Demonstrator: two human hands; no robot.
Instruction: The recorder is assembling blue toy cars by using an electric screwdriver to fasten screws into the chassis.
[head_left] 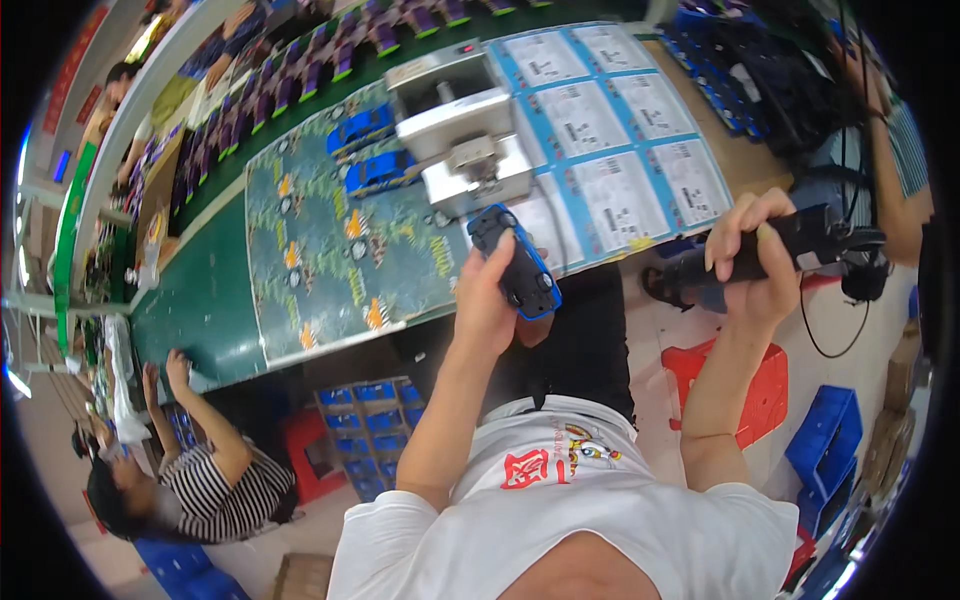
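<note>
My left hand [486, 300] grips a toy car [524, 265] with a blue body, its black underside turned up and the thumb pressed across it. The car is just in front of the table edge, beside a silver metal box-shaped device [478, 175]. My right hand [757, 262] is wrapped around a black cylindrical powered screwdriver [800, 245], held out to the right, apart from the car. A dark cable runs from the tool's right end. Two blue toy cars [378, 172] sit on the patterned mat [340, 235], left of the device.
Printed sheets with blue borders [610, 190] cover the table right of the device. Blue car parts and black trays [740, 80] lie at the far right. A line of purple-and-green items [300, 75] runs along the back. A co-worker in stripes [225, 480] works at left. A red stool [755, 390] and blue crates [825, 435] stand on the floor.
</note>
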